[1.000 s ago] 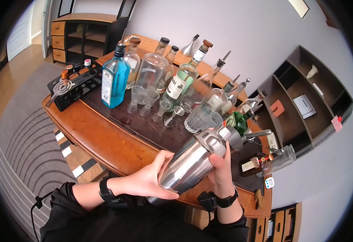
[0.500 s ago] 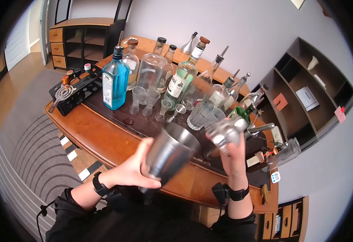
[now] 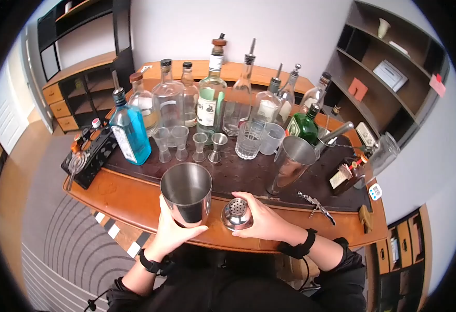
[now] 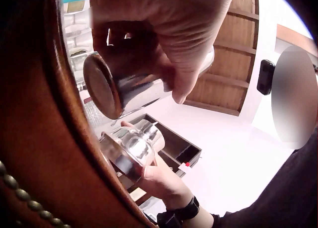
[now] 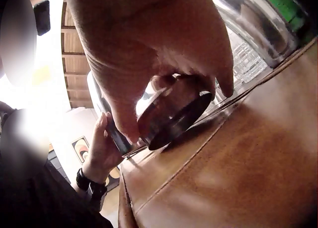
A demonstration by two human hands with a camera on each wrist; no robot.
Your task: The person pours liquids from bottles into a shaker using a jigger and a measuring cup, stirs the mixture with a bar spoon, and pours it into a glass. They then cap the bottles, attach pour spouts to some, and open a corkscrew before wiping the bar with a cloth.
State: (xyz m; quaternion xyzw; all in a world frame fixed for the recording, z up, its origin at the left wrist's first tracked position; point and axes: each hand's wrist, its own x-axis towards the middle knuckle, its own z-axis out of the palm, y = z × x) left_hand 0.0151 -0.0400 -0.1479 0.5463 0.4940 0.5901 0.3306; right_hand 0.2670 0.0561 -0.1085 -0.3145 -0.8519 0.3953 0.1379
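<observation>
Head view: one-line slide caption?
Left hand grips an open shaker tin, right hand holds a strainer top; bottles stand beyond them on the table.

A silver, domed metal strainer top [image 3: 237,214] speckled with dark dots and a silver, tapered metal cup [image 3: 187,196] contrast with a bright-blue, flat-sided glass bottle [image 3: 132,137] and a grey rug [image 3: 72,208] patterned in dark curves

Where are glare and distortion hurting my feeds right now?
Head: fisheye warping at the bookcase, black corners, but the shaker cup reads sharply. Left wrist: background washed out, left hand shaded. Right wrist: left background bleached, right hand dark.
</observation>
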